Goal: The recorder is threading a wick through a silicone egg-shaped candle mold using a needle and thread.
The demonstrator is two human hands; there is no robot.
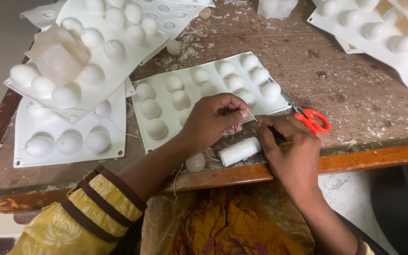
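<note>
Left hand (213, 118) and right hand (286, 141), fingers pinched shut on a needle (252, 115) and thread (223, 148). The thread could slip out. The spool (239, 151) at 6 o'clock, near the surface (355, 94) edge, could roll off.

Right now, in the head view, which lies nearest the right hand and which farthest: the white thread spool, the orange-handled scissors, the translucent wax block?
1. White thread spool, just left of the right hand.
2. Orange-handled scissors, just beyond it.
3. Translucent wax block, far left on a mould.

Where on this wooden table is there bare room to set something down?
The widest bare patch of the brown wooden table lies right of the flat white dome mould, below the white moulds at the top right corner and above the red-handled scissors; it is dusted with white flakes. The left side is crowded with stacked white moulds.
</note>
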